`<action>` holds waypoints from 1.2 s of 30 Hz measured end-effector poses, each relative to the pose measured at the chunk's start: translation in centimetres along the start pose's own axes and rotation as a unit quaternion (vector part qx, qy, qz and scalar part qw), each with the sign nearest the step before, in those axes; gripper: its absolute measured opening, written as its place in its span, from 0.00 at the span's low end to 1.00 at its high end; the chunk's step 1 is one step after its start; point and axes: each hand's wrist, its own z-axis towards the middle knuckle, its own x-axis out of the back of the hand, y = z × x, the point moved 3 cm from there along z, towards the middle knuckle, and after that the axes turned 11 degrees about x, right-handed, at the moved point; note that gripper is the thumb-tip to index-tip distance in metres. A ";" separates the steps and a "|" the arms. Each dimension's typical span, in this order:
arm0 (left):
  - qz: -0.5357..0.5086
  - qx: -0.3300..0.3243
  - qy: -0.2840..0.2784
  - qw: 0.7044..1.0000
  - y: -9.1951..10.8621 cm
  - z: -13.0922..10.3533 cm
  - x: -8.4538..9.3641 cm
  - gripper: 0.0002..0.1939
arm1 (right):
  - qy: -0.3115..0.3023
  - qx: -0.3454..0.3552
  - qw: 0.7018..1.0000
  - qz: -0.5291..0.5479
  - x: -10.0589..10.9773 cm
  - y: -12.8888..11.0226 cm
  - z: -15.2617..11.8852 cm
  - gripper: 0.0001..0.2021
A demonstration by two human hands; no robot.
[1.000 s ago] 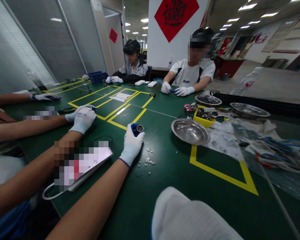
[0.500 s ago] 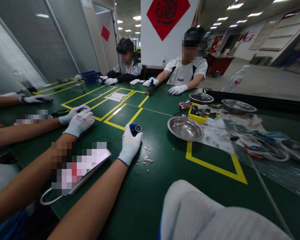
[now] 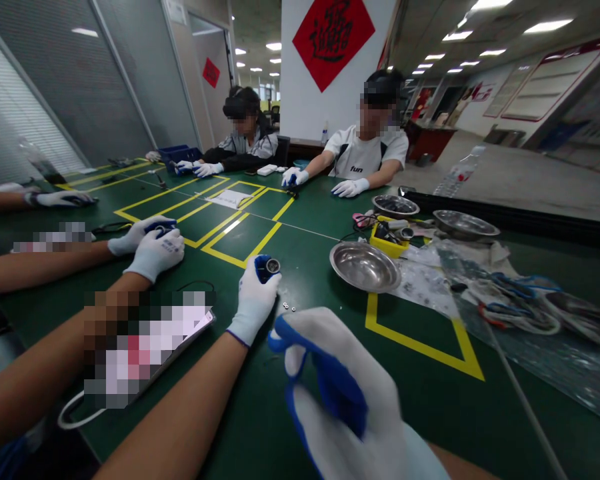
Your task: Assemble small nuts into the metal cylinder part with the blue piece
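Note:
My left hand (image 3: 253, 297), in a white glove with blue palm, is closed round a small dark cylindrical part (image 3: 273, 267). Its round end with a metallic rim faces up between thumb and fingers. My right hand (image 3: 345, 380), gloved alike, hovers in the foreground. Its fingers are curled, with a gap between them and the thumb and nothing visible in it. Just beyond its fingertips lie two small metal rings (image 3: 286, 305) on the green table (image 3: 305, 267). The hand covers the spot where more rings lay.
A steel bowl (image 3: 365, 267) stands right of centre, near a yellow bin (image 3: 387, 243) of parts. Plastic bags (image 3: 485, 300) and cables lie at right. To the left are a phone (image 3: 147, 350) and a co-worker's gloved hands (image 3: 157, 253). Two people sit across the table.
My right hand has moved left and up from the lower right, over the metal rings, and its fingers now show. My left hand still holds the cylindrical part. The view has shifted slightly.

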 end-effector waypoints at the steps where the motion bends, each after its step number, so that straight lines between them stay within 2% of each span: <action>1: -0.004 -0.004 0.007 1.000 0.0 -0.2 0.2 0.15 | 0.001 0.004 1.000 -0.009 -0.6 1.2 0.6 0.21; 3: -0.001 -0.018 0.013 1.000 0.4 -0.9 0.6 0.16 | 0.005 0.003 1.000 -0.031 -1.2 4.1 1.5 0.17; 6: 0.026 -0.058 -0.011 0.998 1.9 -2.1 1.1 0.16 | 0.015 -0.022 0.996 -0.088 -0.8 8.5 1.9 0.12; 10: 0.075 -0.187 -0.060 0.978 4.3 -4.0 1.9 0.15 | 0.050 -0.050 0.987 -0.147 0.2 11.7 0.7 0.12; 14: 0.111 -0.333 -0.085 0.932 4.6 -5.6 2.8 0.17 | 0.066 -0.053 0.984 -0.154 0.5 12.0 -0.1 0.18; 20: 0.080 -0.410 -0.078 0.905 3.7 -6.0 3.6 0.17 | -0.033 -0.054 0.993 -0.104 -0.1 10.8 0.6 0.08; 28: 0.112 -0.421 -0.072 0.897 3.6 -6.4 3.4 0.18 | -0.042 -0.090 0.985 -0.144 -0.1 10.9 1.2 0.03; 33: 0.128 -0.360 -0.088 0.920 3.8 -6.2 3.4 0.16 | -0.043 -0.105 0.987 -0.117 0.2 10.8 1.4 0.03; 36: 0.117 -0.347 -0.105 0.924 4.1 -6.1 3.5 0.16 | -0.048 -0.122 0.986 -0.101 0.3 10.7 1.4 0.08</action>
